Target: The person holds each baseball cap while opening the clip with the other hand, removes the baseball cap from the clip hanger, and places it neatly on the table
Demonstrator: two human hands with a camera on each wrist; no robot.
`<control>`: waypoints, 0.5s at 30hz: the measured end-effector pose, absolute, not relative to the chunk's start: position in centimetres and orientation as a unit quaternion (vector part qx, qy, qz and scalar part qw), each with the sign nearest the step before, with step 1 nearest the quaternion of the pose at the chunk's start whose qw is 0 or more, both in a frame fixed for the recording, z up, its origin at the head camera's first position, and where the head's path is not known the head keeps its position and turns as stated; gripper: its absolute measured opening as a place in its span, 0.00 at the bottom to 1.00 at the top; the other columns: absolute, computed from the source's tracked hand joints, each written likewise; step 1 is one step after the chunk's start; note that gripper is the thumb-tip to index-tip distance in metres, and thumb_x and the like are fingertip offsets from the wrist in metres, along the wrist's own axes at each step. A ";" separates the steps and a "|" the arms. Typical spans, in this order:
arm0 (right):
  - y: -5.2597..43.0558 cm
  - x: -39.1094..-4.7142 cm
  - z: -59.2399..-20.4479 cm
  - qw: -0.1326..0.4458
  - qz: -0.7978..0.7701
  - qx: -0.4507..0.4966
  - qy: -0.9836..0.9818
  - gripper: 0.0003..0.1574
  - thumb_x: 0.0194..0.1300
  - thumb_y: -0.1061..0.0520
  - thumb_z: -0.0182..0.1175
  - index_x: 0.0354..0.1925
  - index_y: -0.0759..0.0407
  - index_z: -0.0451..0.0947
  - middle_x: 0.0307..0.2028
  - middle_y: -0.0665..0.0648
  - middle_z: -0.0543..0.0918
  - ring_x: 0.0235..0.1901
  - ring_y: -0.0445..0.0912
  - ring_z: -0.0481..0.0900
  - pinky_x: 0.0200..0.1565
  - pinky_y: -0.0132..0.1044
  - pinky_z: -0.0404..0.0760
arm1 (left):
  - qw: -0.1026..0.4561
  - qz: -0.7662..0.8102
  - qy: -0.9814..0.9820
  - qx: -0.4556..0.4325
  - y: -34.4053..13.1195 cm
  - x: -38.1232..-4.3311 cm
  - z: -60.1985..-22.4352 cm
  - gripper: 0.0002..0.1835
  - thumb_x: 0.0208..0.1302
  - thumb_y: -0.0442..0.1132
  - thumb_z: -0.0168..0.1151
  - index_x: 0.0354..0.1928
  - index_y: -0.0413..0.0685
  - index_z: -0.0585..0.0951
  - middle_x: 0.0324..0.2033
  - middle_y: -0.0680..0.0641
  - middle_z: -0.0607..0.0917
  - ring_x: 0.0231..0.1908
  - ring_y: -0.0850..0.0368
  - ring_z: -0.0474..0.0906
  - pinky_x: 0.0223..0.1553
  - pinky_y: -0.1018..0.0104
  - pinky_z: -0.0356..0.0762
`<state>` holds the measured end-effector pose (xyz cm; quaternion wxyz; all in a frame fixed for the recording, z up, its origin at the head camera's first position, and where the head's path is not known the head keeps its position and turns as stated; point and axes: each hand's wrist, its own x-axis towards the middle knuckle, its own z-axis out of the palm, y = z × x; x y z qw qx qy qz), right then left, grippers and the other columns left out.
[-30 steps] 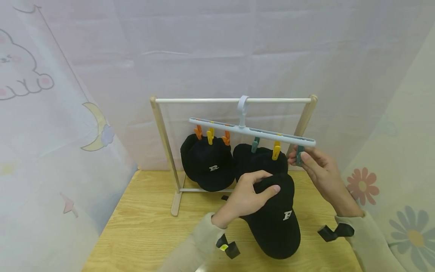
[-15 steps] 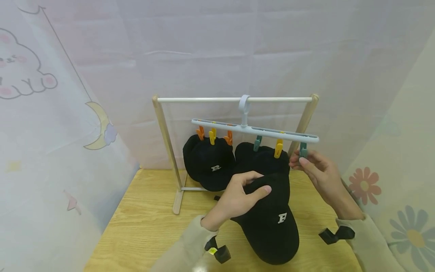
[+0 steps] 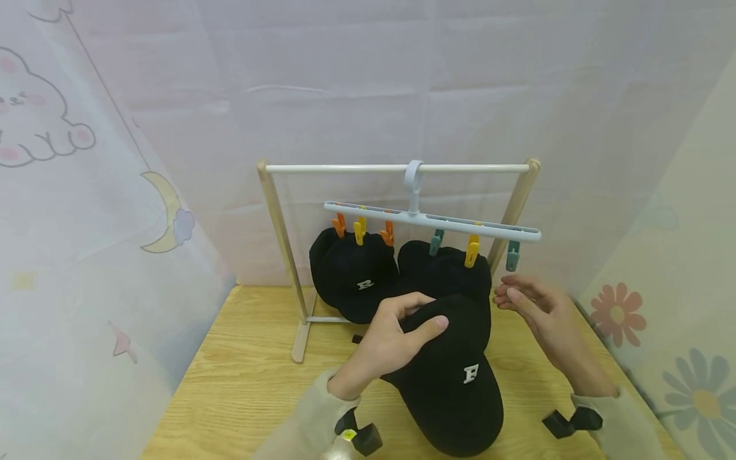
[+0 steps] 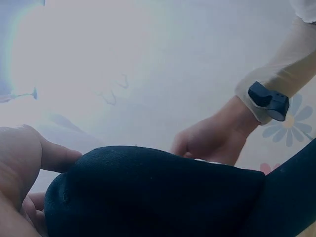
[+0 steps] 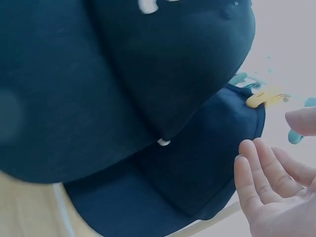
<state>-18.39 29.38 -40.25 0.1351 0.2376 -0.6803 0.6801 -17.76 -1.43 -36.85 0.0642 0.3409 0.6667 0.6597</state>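
Note:
My left hand grips a black baseball cap by the edge of its crown, thumb outside; a white letter marks its front. In the left wrist view, the thumb presses the dark cloth. My right hand holds nothing, its fingers loosely extended just below the green clip at the hanger's right end. That clip hangs free. Another black cap hangs behind the held one from a green clip and a yellow clip. The held cap partly hides it.
The light blue hanger hooks over the white bar of a wooden-legged rack, tilting down to the right. At its left, a black cap hangs from orange and yellow clips. The rack stands on a wooden table against printed cloth walls.
My right hand has let go of the right-end green clip and dropped below it. My left hand has drawn the held cap slightly left and down.

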 end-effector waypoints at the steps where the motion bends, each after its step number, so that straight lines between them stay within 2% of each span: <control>1: 29.3 -18.2 -40.6 0.134 0.678 0.231 -0.684 0.18 0.81 0.73 0.48 0.62 0.70 0.77 0.48 0.52 0.89 0.47 0.42 0.89 0.54 0.31 0.86 | 0.063 0.659 0.668 0.340 -1.5 -17.7 -36.8 0.10 0.74 0.38 0.67 0.51 0.43 0.87 0.42 0.37 0.91 0.36 0.66 0.88 0.41 0.63 0.89; 5: 29.1 -17.5 -42.1 0.132 0.643 0.187 -0.731 0.17 0.82 0.69 0.51 0.63 0.69 0.78 0.48 0.53 0.90 0.45 0.43 0.90 0.54 0.28 0.85 | 0.058 0.656 0.675 0.334 -2.1 -17.5 -36.9 0.10 0.75 0.40 0.67 0.51 0.43 0.87 0.41 0.37 0.91 0.36 0.66 0.88 0.41 0.63 0.89; 8: 28.9 -16.9 -43.2 0.127 0.601 0.158 -0.773 0.18 0.82 0.66 0.54 0.64 0.73 0.76 0.48 0.54 0.91 0.45 0.44 0.90 0.54 0.26 0.84 | 0.052 0.655 0.678 0.331 -2.7 -17.3 -36.9 0.10 0.75 0.41 0.67 0.51 0.43 0.87 0.40 0.37 0.90 0.37 0.66 0.87 0.41 0.64 0.88; 11: 28.4 -16.3 -44.1 0.117 0.583 0.151 -0.789 0.19 0.82 0.66 0.55 0.64 0.77 0.74 0.48 0.55 0.91 0.45 0.44 0.90 0.52 0.28 0.85 | 0.042 0.659 0.676 0.327 -3.2 -17.2 -37.1 0.11 0.75 0.41 0.67 0.51 0.43 0.87 0.39 0.37 0.90 0.37 0.65 0.87 0.41 0.64 0.88; 15: 27.6 -15.4 -45.5 0.097 0.587 0.159 -0.788 0.18 0.81 0.67 0.55 0.63 0.77 0.74 0.48 0.53 0.90 0.45 0.44 0.90 0.49 0.32 0.88 | 0.037 0.672 0.668 0.318 -3.9 -16.9 -37.2 0.11 0.75 0.41 0.68 0.51 0.43 0.87 0.41 0.36 0.91 0.38 0.64 0.89 0.43 0.62 0.89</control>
